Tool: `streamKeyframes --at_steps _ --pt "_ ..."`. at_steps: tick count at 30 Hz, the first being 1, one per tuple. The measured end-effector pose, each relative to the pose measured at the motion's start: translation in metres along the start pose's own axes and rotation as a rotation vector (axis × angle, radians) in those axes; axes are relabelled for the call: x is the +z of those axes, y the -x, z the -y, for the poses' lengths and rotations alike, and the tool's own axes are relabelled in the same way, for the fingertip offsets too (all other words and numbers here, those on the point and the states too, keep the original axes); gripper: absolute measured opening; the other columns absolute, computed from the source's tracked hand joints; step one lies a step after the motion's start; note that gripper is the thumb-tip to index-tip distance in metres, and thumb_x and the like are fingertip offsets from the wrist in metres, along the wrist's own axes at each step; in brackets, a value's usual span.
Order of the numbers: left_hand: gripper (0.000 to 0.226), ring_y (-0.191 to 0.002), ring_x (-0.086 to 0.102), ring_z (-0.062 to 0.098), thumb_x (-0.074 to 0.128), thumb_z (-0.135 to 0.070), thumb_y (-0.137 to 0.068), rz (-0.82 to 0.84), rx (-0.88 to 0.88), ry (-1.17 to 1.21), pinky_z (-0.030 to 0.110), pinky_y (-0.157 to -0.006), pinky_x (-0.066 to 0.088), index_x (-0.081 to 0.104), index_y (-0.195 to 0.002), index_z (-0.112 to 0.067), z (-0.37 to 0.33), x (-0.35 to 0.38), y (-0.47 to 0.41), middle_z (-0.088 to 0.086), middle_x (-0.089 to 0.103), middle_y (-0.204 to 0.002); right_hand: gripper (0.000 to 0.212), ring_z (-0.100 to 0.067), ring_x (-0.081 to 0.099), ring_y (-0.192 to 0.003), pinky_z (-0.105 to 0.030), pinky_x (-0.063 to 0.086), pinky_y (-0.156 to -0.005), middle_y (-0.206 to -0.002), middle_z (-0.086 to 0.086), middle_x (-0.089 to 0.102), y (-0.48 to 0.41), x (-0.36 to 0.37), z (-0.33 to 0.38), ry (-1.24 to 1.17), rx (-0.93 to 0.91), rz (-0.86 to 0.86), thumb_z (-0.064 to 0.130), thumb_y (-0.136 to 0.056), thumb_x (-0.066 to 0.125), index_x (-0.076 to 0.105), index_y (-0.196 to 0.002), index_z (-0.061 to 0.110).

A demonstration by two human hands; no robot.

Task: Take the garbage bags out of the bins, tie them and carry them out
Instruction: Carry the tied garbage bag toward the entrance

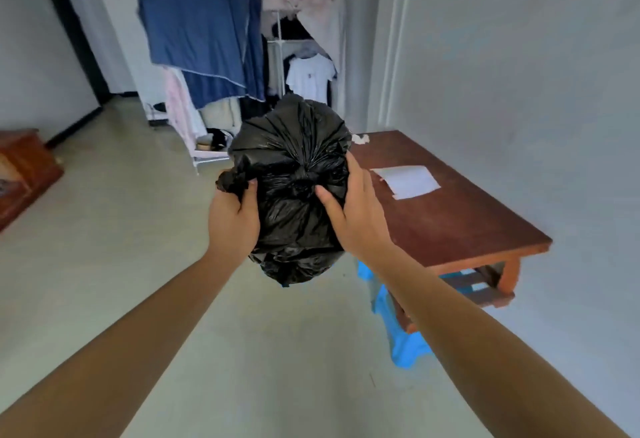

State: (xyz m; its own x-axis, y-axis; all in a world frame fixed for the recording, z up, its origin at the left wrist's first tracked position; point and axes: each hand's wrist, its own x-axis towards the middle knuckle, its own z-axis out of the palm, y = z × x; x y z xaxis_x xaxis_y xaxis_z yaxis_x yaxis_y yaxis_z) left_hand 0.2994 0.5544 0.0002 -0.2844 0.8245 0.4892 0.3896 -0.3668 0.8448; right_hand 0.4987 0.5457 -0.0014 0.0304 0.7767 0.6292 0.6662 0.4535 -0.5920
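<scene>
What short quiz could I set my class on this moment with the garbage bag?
1. True or false: the black garbage bag rests on the wooden table.
2. What does the left hand grip? A the bag's twisted end; B a broom; C a bin lid.
3. Which hand lies against the side of the bag nearer the table?
Key: 1 false, both hands hold it up in the air; 2 A; 3 the right hand.
</scene>
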Motion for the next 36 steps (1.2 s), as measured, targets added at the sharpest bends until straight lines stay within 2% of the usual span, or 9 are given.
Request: streamKeyframes --at_steps 7,12,16,19,22,25,30,32,36 --pt "0.024 -0.105 0.055 0.015 0.046 -0.026 -0.105 -0.246 -0.045 -0.137 0.022 -0.084 0.037 0.056 -0.121 -0.010 0.052 -0.147 -0.075 0.002 0.063 -0.112 0.074 -0.023 0.039 -0.137 -0.028 0.033 -0.108 -0.150 -0.011 0.040 -0.074 0.161 0.098 -0.172 -0.196 0.125 0.047 -0.098 0.053 0.023 -0.155 0.010" --pt "0.022 -0.108 0.055 0.017 0.046 -0.024 -0.105 -0.375 -0.047 -0.203 0.025 -0.089 0.038 0.056 -0.120 -0.010 0.106 -0.210 -0.119 0.002 0.063 -0.113 0.075 -0.022 0.039 -0.139 -0.034 0.038 -0.107 -0.151 -0.009 0.040 -0.107 0.263 0.134 -0.254 -0.272 0.197 0.049 -0.098 0.052 0.021 -0.155 0.012" --pt "0.023 -0.104 0.051 0.010 0.046 -0.021 -0.105 -0.431 -0.071 -0.242 0.018 -0.084 0.034 0.056 -0.124 -0.011 0.148 -0.234 -0.174 -0.003 0.060 -0.110 0.076 -0.022 0.040 -0.138 -0.034 0.039 -0.107 -0.150 -0.009 0.041 -0.151 0.346 0.140 -0.300 -0.305 0.251 0.050 -0.098 0.052 0.020 -0.156 0.013" --pt "0.022 -0.093 0.054 0.014 0.046 -0.023 -0.105 -0.439 -0.105 -0.259 0.022 -0.078 0.034 0.056 -0.118 -0.009 0.192 -0.240 -0.239 -0.001 0.062 -0.100 0.075 -0.021 0.043 -0.135 -0.034 0.041 -0.105 -0.147 -0.008 0.043 -0.200 0.412 0.131 -0.340 -0.320 0.251 0.052 -0.098 0.051 0.019 -0.156 0.016" --pt "0.018 -0.072 0.052 0.004 0.046 -0.025 -0.105 -0.422 -0.135 -0.269 0.026 -0.067 0.036 0.053 -0.104 -0.009 0.230 -0.239 -0.317 -0.004 0.056 -0.078 0.075 -0.018 0.040 -0.137 -0.029 0.036 -0.107 -0.149 -0.006 0.041 -0.262 0.475 0.120 -0.368 -0.311 0.256 0.051 -0.098 0.051 0.019 -0.156 0.016" --pt "0.020 -0.070 0.051 0.004 0.046 -0.027 -0.105 -0.405 -0.176 -0.249 0.028 -0.067 0.039 0.054 -0.104 -0.008 0.259 -0.241 -0.393 -0.001 0.056 -0.076 0.075 -0.017 0.039 -0.138 -0.028 0.035 -0.107 -0.150 -0.005 0.040 -0.329 0.530 0.117 -0.372 -0.302 0.274 0.051 -0.098 0.051 0.019 -0.156 0.017" --pt "0.015 -0.068 0.049 -0.004 0.046 -0.026 -0.105 -0.431 -0.194 -0.260 0.009 -0.064 0.037 0.053 -0.111 -0.015 0.308 -0.264 -0.492 -0.009 0.054 -0.080 0.075 -0.015 0.035 -0.141 -0.024 0.031 -0.109 -0.155 -0.003 0.037 -0.417 0.622 0.128 -0.406 -0.333 0.339 0.050 -0.099 0.052 0.018 -0.157 0.017" --pt "0.017 -0.078 0.053 -0.004 0.045 -0.026 -0.106 -0.442 -0.193 -0.288 0.017 -0.074 0.043 0.055 -0.115 -0.016 0.335 -0.278 -0.520 -0.009 0.060 -0.089 0.075 -0.014 0.036 -0.141 -0.025 0.033 -0.110 -0.154 -0.003 0.038 -0.438 0.662 0.133 -0.423 -0.337 0.377 0.050 -0.099 0.051 0.018 -0.156 0.016" --pt "0.028 -0.108 0.057 0.016 0.045 -0.025 -0.106 -0.459 -0.191 -0.297 0.027 -0.093 0.038 0.056 -0.127 -0.011 0.397 -0.308 -0.584 -0.003 0.064 -0.110 0.076 -0.013 0.034 -0.143 -0.025 0.030 -0.113 -0.156 -0.003 0.036 -0.480 0.749 0.139 -0.449 -0.353 0.437 0.051 -0.098 0.050 0.018 -0.157 0.015"
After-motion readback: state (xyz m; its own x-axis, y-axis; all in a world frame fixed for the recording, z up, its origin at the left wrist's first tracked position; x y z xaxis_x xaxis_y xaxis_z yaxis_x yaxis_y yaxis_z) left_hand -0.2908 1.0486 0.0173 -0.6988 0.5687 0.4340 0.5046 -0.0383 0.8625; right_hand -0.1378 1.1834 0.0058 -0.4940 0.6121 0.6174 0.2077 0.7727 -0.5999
